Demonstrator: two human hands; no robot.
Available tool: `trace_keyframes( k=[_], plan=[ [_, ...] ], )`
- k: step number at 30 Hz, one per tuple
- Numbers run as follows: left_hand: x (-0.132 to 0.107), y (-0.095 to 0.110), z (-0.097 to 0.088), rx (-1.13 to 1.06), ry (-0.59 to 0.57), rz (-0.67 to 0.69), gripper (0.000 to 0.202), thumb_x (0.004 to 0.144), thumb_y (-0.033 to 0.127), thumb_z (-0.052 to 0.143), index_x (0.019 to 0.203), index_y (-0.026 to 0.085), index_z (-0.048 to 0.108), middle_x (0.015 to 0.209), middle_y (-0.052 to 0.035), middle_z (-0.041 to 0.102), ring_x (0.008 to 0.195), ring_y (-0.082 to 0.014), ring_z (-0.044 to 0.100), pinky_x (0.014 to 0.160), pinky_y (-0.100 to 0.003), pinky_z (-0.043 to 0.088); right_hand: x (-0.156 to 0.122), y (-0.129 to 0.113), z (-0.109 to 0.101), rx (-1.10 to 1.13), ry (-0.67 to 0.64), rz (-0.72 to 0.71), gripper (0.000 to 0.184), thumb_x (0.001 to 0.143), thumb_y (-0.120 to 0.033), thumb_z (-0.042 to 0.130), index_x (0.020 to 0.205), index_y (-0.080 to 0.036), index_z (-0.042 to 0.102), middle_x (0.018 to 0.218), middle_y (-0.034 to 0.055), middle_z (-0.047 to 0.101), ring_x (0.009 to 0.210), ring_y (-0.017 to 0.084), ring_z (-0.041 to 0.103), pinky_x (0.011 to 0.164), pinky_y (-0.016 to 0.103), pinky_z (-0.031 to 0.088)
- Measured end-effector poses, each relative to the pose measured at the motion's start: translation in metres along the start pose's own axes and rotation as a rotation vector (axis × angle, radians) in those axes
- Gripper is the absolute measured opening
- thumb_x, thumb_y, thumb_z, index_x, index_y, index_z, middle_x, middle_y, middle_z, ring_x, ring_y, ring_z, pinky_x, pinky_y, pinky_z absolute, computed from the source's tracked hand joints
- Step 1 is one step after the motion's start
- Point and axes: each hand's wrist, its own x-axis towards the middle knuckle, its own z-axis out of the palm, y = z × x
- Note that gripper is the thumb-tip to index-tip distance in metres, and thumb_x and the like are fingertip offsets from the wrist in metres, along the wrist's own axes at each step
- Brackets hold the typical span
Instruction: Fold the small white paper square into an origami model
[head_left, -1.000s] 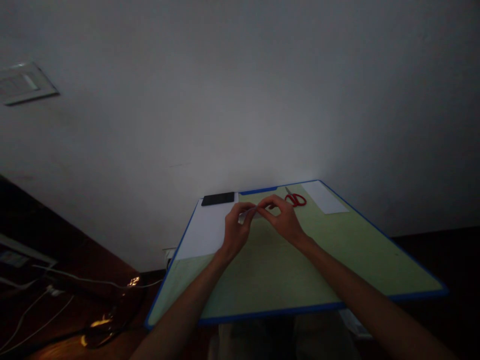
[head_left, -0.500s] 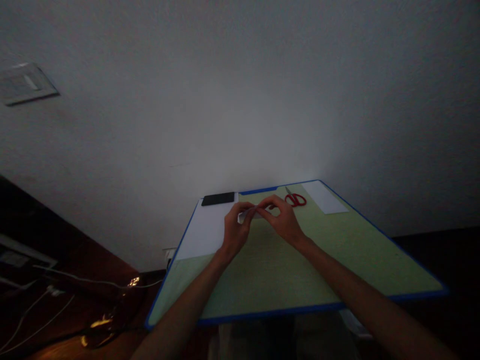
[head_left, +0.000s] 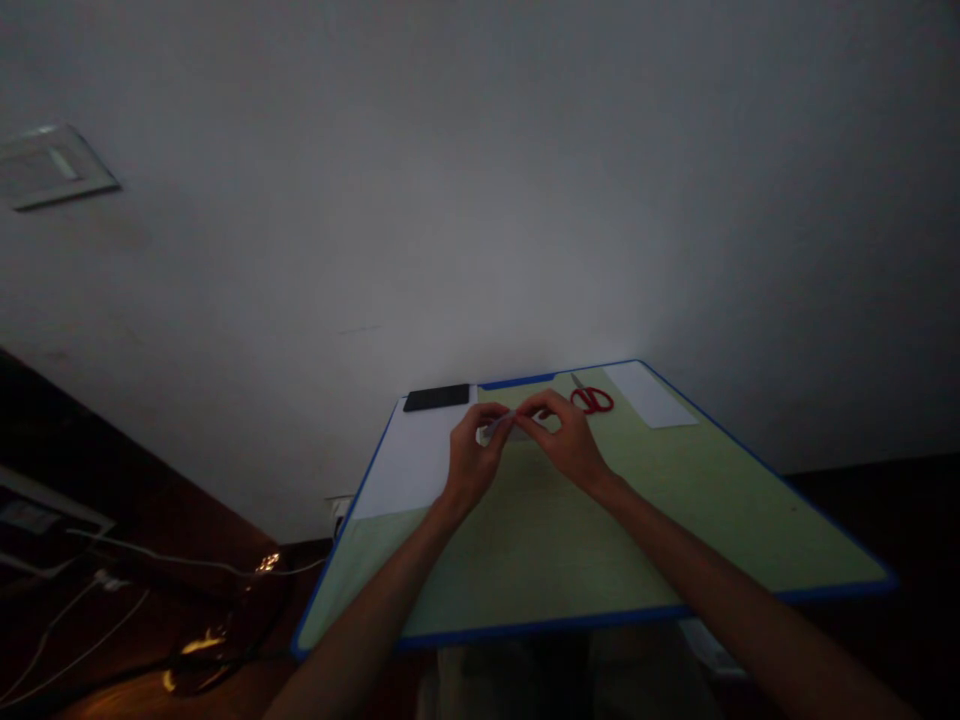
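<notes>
So both hands are up near the middle of the frame, fingertips together over a small green table (head_left: 600,560) with a blue edge. The left hand (head_left: 471,462) has its thumb and finger pinched on a little piece of paper (head_left: 493,430), and the right hand (head_left: 568,442) is pinching in at pretty much the same spot, tips touching or nearly so. The paper itself sits at centre frame, mostly hidden by the fingers, so I can't tell if it's creased, folded or just being held.

Progress-wise, I'd call it mid-job: neither hand has let go, and nothing finished is visible on the table. The scissors (head_left: 587,398) with red handles are lying just beyond the right hand, nobody gripping them. A white strip (head_left: 651,396) lies flat at the table's far right corner, and a bigger white sheet (head_left: 405,460) lies flat on the left side, with a black phone-looking thing (head_left: 436,398) at its far end. How much is left, honestly can't say; it's dark in there.
</notes>
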Motion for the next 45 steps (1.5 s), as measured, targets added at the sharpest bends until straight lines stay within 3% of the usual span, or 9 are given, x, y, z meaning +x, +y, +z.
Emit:
trace_keyframes(
  k=[18, 31, 45],
  plan=[
    [-0.0016, 0.0021, 0.0012, -0.050, -0.029, -0.019, 0.014, 0.091, 0.032, 0.068, 0.099, 0.020, 0.066, 0.095, -0.0047, 0.072, 0.089, -0.0182, 0.068, 0.084, -0.034, 0.053, 0.0010, 0.0003, -0.0008, 0.013, 0.000, -0.028, 0.003, 0.088, -0.025, 0.070, 0.089, -0.022, 0.068, 0.088, 0.0024, 0.070, 0.084, 0.019, 0.065, 0.076, 0.034, 0.049],
    [-0.0031, -0.0014, 0.0017, -0.184, -0.044, -0.103, 0.019, 0.089, 0.034, 0.070, 0.103, 0.021, 0.069, 0.104, -0.0077, 0.073, 0.100, -0.0225, 0.069, 0.089, -0.038, 0.055, 0.0013, 0.0002, -0.0023, 0.064, 0.017, 0.012, 0.006, 0.088, -0.026, 0.069, 0.091, -0.023, 0.072, 0.091, 0.0032, 0.072, 0.085, 0.019, 0.066, 0.075, 0.033, 0.051],
    [-0.0024, 0.0009, 0.0027, -0.299, -0.035, -0.156, 0.020, 0.085, 0.034, 0.074, 0.099, 0.020, 0.072, 0.101, -0.0069, 0.074, 0.096, -0.0200, 0.069, 0.089, -0.036, 0.055, 0.0012, 0.0016, -0.0021, 0.107, 0.011, 0.066, 0.009, 0.086, -0.030, 0.070, 0.091, -0.023, 0.073, 0.091, 0.0040, 0.073, 0.085, 0.020, 0.066, 0.076, 0.034, 0.052]
  ],
)
